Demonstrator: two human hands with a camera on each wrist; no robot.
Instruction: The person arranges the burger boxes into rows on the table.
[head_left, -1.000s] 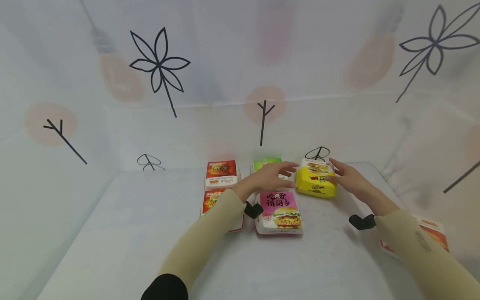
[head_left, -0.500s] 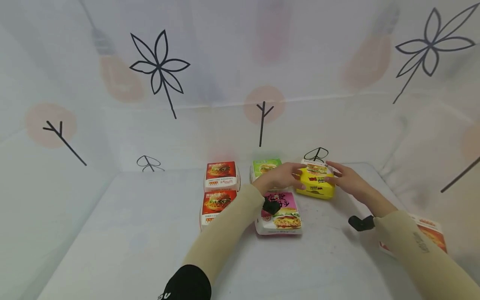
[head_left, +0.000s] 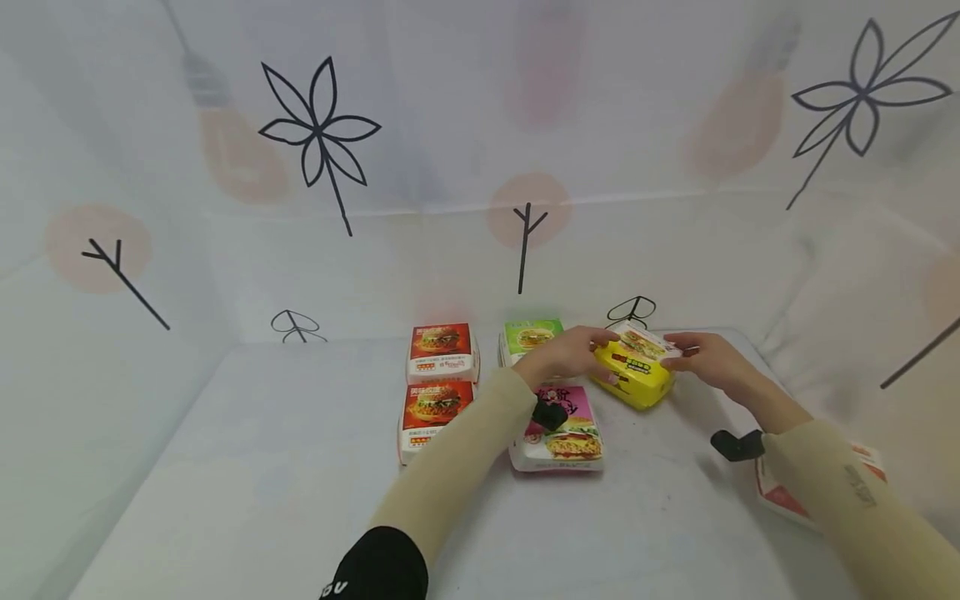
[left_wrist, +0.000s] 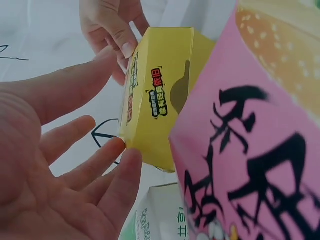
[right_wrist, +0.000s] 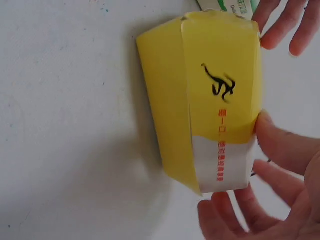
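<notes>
A yellow burger box (head_left: pixel 636 373) with a white printed lid stands at the back right of the table, turned at an angle in the head view. My right hand (head_left: pixel 712 362) holds it at its right corner, the thumb on the lid's edge and the fingers round the far side in the right wrist view. On its left is my left hand (head_left: pixel 566 353), fingers and thumb spread; in the left wrist view its fingertips (left_wrist: pixel 118 145) meet or nearly meet the box corner. A pink burger box (head_left: pixel 561 446) lies below the left wrist, partly covered by it.
Two red-and-white burger boxes (head_left: pixel 439 353) stand one behind the other on the left. A green-topped box (head_left: pixel 525 335) is behind the left hand. Another red-and-white box (head_left: pixel 782 493) lies partly under the right forearm. A patterned cloth (head_left: pixel 420 267) hangs behind the table.
The yellow box has turned, its front right corner swinging toward me and its lid tilting. My left hand has come rightward to the box; my right hand has shifted slightly right with it.
</notes>
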